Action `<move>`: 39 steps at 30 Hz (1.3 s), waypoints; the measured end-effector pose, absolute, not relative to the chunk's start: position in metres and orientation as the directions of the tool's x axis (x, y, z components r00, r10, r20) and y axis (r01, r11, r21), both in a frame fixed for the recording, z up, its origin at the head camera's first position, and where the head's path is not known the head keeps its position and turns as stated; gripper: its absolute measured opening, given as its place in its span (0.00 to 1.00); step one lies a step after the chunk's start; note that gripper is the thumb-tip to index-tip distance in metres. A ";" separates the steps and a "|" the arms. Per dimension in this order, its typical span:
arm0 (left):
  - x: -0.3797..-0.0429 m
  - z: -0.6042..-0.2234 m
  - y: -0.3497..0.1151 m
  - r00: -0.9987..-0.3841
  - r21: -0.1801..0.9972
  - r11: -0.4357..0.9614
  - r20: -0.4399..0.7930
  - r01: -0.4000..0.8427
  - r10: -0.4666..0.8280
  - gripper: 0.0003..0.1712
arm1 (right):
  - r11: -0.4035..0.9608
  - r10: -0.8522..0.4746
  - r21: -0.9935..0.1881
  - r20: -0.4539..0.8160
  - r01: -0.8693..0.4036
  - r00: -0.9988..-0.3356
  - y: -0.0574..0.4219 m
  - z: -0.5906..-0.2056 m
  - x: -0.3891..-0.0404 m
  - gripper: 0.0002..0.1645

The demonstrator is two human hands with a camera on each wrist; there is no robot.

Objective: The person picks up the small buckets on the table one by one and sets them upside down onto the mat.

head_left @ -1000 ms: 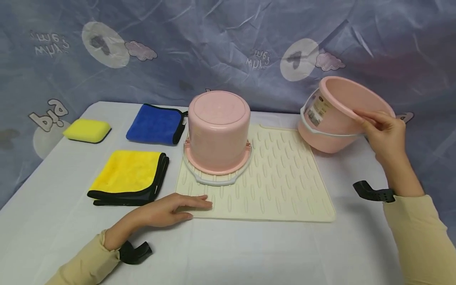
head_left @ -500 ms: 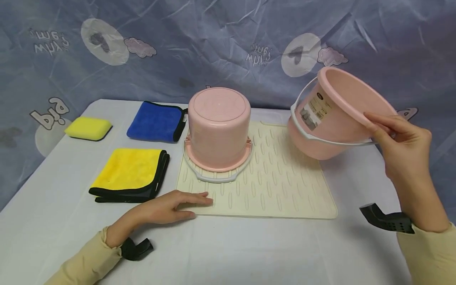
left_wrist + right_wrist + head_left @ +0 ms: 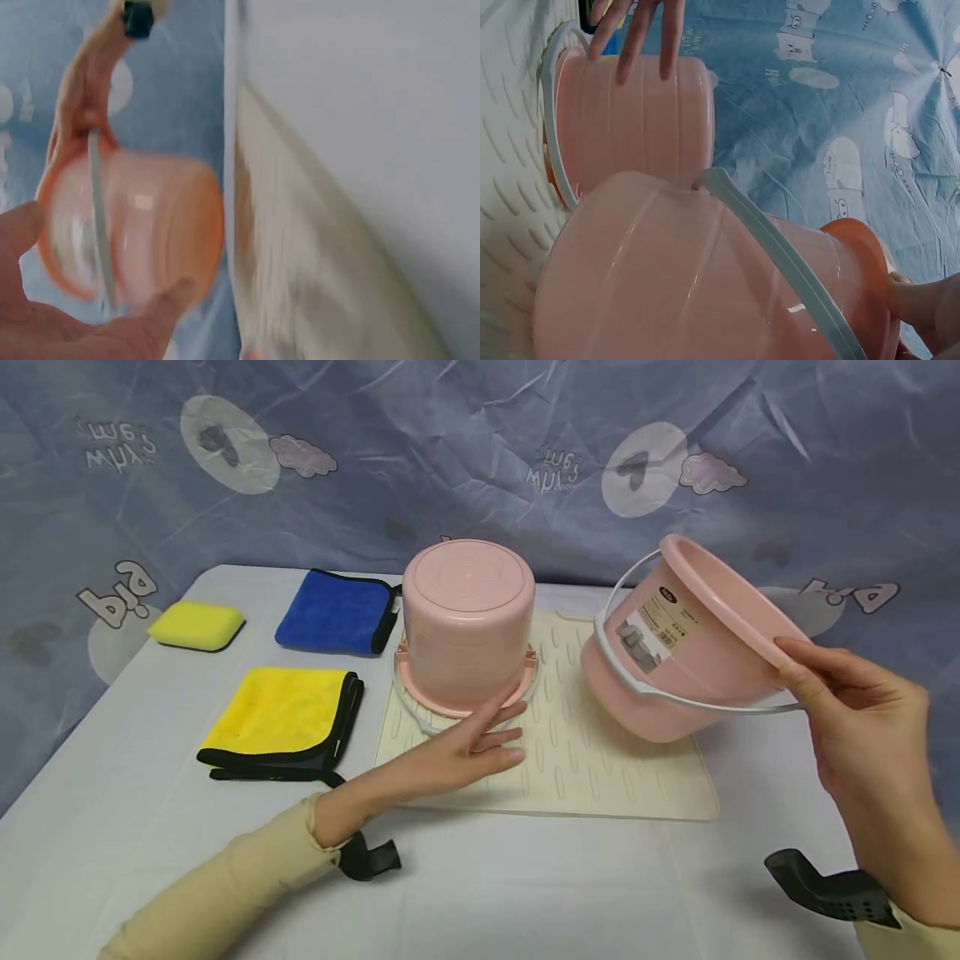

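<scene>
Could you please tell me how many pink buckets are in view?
2: an upturned bucket on the cream mat, and a tilted bucket held at its rim by the right hand.

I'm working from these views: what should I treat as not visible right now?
- Head view: the inside of the upturned bucket, hidden by its base and walls.
- Head view: part of its handle, hidden behind the left hand.
- Head view: the smallest print on the label of the tilted bucket, too small.
- Right wrist view: most of the right hand, cut off by the frame edge.
</scene>
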State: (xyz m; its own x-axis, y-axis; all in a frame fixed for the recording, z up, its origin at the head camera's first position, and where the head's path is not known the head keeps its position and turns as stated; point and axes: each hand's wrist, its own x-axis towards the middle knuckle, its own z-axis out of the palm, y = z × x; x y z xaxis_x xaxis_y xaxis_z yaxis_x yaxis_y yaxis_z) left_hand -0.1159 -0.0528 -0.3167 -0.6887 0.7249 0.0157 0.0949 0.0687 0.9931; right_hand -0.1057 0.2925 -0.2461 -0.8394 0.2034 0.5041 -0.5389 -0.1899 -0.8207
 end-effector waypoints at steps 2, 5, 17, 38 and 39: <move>-0.115 -0.316 -0.030 -0.705 0.996 0.075 -0.085 -0.045 0.705 0.49 | -0.197 0.202 -0.818 0.506 -0.540 -0.839 0.288 -0.248 -0.105 0.18; -0.114 -0.315 0.005 -0.723 0.975 0.036 -0.188 -0.221 0.665 0.54 | -0.205 0.217 -0.817 0.498 -0.539 -0.839 0.283 -0.251 -0.105 0.17; -0.121 -0.318 0.101 -0.967 0.782 -0.620 0.102 -0.068 0.235 0.36 | -0.296 0.318 -0.778 0.466 -0.554 -0.826 0.275 -0.272 -0.090 0.20; -0.131 -0.308 0.106 -0.990 0.759 -0.644 0.139 0.097 0.014 0.47 | -0.517 0.258 -0.624 0.540 -0.586 -0.801 0.272 -0.307 -0.073 0.23; -0.131 -0.307 0.104 -0.988 0.770 -0.628 0.152 0.113 0.008 0.47 | -0.517 0.236 -0.637 0.536 -0.571 -0.811 0.273 -0.308 -0.072 0.24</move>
State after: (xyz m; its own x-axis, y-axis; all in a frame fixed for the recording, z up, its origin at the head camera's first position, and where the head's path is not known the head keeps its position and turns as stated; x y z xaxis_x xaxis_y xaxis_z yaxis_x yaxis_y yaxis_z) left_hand -0.1305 0.1037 -0.3067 -0.9883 0.0078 0.1520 0.1134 -0.6280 0.7699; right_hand -0.0716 0.2731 -0.3083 -0.8109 0.2357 0.5356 -0.5713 -0.5172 -0.6373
